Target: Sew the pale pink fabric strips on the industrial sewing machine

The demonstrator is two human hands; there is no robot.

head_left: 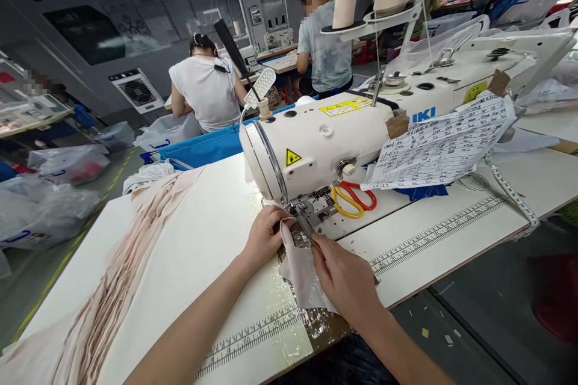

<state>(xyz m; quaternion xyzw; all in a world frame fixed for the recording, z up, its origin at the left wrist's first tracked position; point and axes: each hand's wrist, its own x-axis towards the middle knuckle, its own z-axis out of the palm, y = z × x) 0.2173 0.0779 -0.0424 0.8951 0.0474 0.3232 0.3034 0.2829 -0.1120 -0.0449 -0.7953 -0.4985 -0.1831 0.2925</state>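
Observation:
A small piece of pale pink fabric [301, 271] lies on the white table [217, 222] under the needle area of a white sewing machine [325, 132]. My left hand [266, 234] pinches the far edge of the piece right at the presser foot [301, 216], fingers closed on it. My right hand [345, 280] rests on the near side of the piece, fingers together, pressing its right edge toward the foot.
A long stack of pink fabric strips [121, 277] runs along the table's left side. Scissors with red and yellow handles [354, 198] lie behind the needle. A printed paper sheet [442, 141] is taped to the machine. Two seated persons [208, 87] work beyond.

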